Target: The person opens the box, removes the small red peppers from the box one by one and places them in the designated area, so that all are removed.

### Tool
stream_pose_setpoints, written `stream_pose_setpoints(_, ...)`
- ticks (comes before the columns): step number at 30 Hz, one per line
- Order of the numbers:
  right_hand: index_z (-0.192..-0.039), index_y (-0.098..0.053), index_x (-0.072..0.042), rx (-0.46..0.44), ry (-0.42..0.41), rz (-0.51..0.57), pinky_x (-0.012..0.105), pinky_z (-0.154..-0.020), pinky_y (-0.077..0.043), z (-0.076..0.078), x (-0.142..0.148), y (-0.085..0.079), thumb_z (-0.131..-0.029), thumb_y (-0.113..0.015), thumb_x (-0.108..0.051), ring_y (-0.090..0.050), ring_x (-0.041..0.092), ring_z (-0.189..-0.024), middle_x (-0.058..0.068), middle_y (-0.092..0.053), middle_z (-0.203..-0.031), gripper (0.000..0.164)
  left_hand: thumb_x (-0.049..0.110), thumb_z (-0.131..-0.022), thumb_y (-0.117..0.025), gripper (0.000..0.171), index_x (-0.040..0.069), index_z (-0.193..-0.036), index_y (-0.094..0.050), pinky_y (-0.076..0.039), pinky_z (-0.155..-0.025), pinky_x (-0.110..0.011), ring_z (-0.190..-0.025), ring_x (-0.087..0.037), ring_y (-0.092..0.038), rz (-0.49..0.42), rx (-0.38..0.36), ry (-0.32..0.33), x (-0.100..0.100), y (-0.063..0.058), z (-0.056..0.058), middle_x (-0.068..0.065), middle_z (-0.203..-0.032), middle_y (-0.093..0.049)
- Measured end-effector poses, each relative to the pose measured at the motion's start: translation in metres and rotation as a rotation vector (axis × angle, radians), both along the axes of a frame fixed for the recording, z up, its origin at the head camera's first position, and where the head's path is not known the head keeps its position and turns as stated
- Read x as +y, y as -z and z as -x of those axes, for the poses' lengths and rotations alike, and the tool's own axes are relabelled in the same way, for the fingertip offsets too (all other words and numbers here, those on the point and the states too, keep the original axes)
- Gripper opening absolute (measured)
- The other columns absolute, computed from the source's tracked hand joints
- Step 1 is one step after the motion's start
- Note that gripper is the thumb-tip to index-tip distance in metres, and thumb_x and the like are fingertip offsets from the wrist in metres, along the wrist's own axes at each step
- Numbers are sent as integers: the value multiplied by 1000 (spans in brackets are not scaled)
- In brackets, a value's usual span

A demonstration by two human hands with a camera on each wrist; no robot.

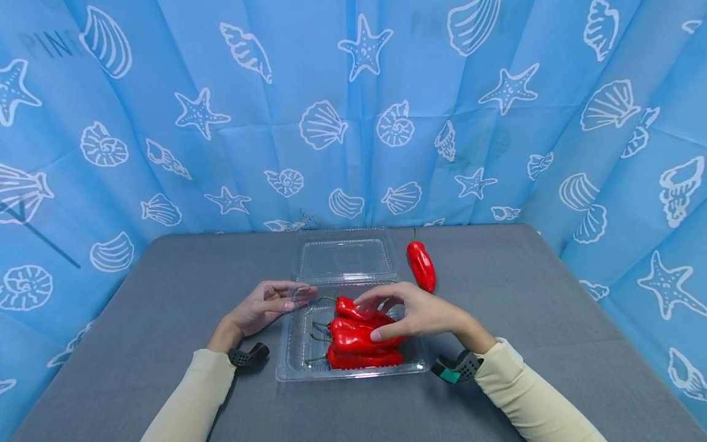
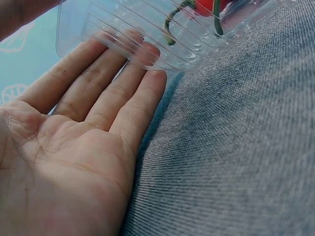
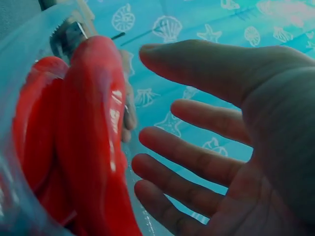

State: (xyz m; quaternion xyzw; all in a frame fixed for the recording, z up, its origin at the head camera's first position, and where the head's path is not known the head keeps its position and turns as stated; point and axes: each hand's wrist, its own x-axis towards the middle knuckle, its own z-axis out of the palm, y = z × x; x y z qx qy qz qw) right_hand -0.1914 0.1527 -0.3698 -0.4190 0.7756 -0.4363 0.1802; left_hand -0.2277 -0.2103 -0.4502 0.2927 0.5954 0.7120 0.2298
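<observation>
A clear plastic clamshell box [image 1: 295,368] lies on the table with several red peppers [image 1: 359,337] side by side in it, their green stems pointing left. My left hand [image 1: 270,305] is at the box's left side; in the left wrist view its straight fingers [image 2: 130,101] reach behind the clear ribbed wall. Over the peppers hovers my right hand [image 1: 420,313], thumb and fingers spread apart. The right wrist view shows a gap between those fingertips [image 3: 147,135] and the nearest pepper [image 3: 93,132], with nothing held.
The box's lid [image 1: 345,258] is folded back flat behind it. One more red pepper [image 1: 422,267] lies on the grey tabletop [image 1: 221,270] just right of the lid. A blue curtain [image 1: 353,159] with white shells and starfish hangs along the back and sides.
</observation>
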Motion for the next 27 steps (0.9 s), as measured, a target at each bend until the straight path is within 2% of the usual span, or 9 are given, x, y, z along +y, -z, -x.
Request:
stream_pose_setpoints(8,-140,-59,-12,25,-105,-61,46,-97,-54,-2,-1,3,-87,-78,-24,-62,23,-113,7,-64,-132,57,3,-97,-56,47,-11,-141,-51,-41,-114,-39,-136,-32,-51,-15,9,12,0,1,0,-26,-145,-53)
stream_pose_setpoints(13,-139,-60,-10,22,-145,-91,43,-95,-55,-2,1,4,-87,-78,-20,-62,16,-108,7,-64,-131,56,3,-97,-56,47,-12,-141,-49,-41,-114,-40,-137,-32,-51,-6,9,12,0,0,-1,-26,-146,-52)
stream_pose_setpoints(19,-138,-61,-11,7,-157,-114,36,-91,-57,-2,2,2,-86,-78,-15,-62,13,-106,-1,-64,-127,55,4,-97,-56,49,-13,-142,-48,-41,-114,-41,-137,-32,-50,3,9,7,1,-1,-2,-25,-146,-52)
stream_pose_setpoints(27,-140,-60,-16,17,-160,-134,35,-90,-57,-3,3,3,-86,-78,-13,-60,14,-106,-3,-63,-126,58,4,-97,-55,48,-12,-142,-49,-41,-114,-38,-136,-31,-52,-1,17,7,1,1,-2,-23,-145,-54)
